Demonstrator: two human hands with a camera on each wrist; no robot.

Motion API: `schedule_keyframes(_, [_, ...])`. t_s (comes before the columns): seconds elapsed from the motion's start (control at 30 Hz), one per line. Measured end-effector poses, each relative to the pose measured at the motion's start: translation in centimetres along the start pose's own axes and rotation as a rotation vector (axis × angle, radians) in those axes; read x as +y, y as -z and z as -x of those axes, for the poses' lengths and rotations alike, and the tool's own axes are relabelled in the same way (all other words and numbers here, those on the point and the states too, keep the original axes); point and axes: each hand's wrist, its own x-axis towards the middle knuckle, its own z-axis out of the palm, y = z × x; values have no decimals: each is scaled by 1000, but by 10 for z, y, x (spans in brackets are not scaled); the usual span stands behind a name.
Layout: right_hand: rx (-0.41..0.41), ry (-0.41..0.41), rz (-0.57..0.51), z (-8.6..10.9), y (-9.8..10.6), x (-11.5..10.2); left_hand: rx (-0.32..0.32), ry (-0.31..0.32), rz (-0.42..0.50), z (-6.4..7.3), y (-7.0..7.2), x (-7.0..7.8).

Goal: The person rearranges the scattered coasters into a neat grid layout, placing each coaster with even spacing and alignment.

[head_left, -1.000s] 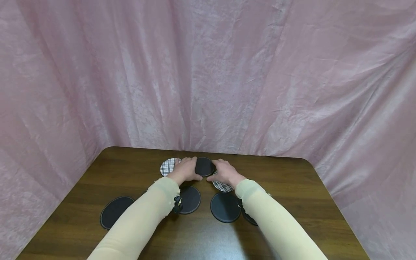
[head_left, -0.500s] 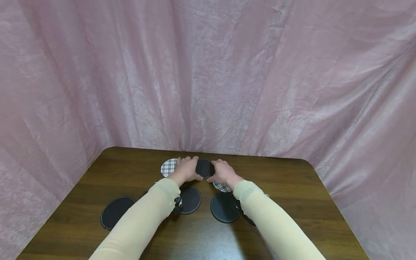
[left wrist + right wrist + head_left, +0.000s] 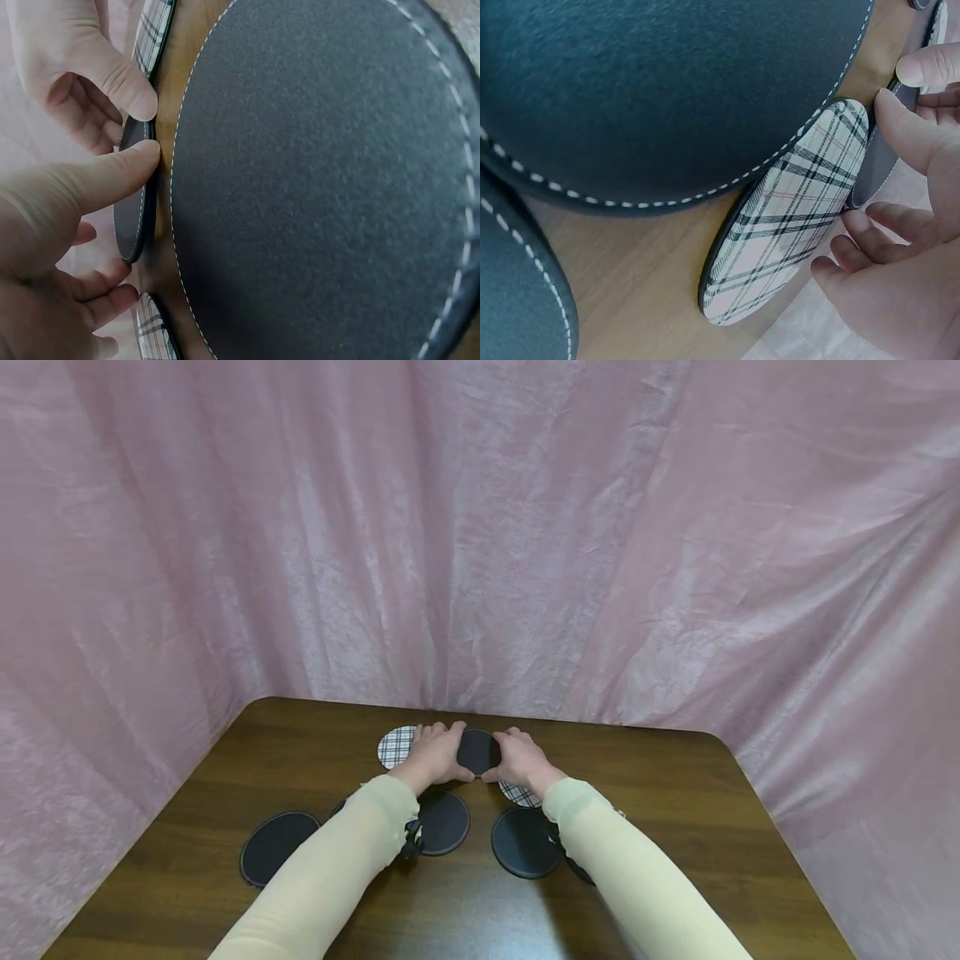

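Both hands hold one round black coaster (image 3: pixel 478 752) at the far middle of the table, between two plaid ones. My left hand (image 3: pixel 432 756) grips its left side, thumb on the near edge and fingertips at the rim. My right hand (image 3: pixel 521 760) grips the right side the same way, the two thumbs close together in the left wrist view. White stitching runs round the coaster's rim (image 3: pixel 133 214). A plaid coaster (image 3: pixel 395 747) lies partly behind the left hand. Another plaid coaster (image 3: pixel 791 217) lies just below the right hand. Whether the held coaster touches the table, I cannot tell.
Nearer lie several black coasters: one at the left (image 3: pixel 277 847), one by the left wrist (image 3: pixel 444 822), one by the right wrist (image 3: pixel 527 843). The sleeves partly cover others. A pink curtain (image 3: pixel 480 543) hangs behind the brown wooden table (image 3: pixel 660 802).
The hands have drawn the black coaster slightly toward me, and the right fingers sit closer on its edge. The other coasters stay in place; the head view shifts slightly.
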Motion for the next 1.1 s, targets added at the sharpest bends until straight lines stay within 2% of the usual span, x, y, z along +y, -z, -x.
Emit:
schedule_keyframes(0.17, [-4, 8, 1, -1, 1, -1, 19, -13, 42, -3, -3, -4])
schedule_keyframes(0.37, [10, 30, 11, -8, -4, 7, 62, -34, 42, -2, -4, -5])
schedule_keyframes(0.5, [42, 84, 14, -27, -22, 22, 45, -47, 62, -3, -8, -4])
schedule_keyframes(0.6, [48, 109, -6, -43, -39, 33, 16, -24, 76, -3, -10, -4])
schedule_keyframes(0.7, [40, 95, 12, -57, -52, 44, -2, 8, 48, -2, -4, -4])
schedule_keyframes(0.77, [26, 71, 29, -59, -54, 46, -11, 27, 15, -2, 2, -4])
schedule_keyframes(0.87, [22, 68, 51, -55, -50, 44, -9, 62, -29, -3, 10, -5])
schedule_keyframes(0.97, [31, 85, 82, -41, -35, 30, -5, 106, -54, -3, 15, -8])
schedule_keyframes(1.1, [8, 72, 41, -18, -15, 6, -10, 138, -81, -1, 14, -10])
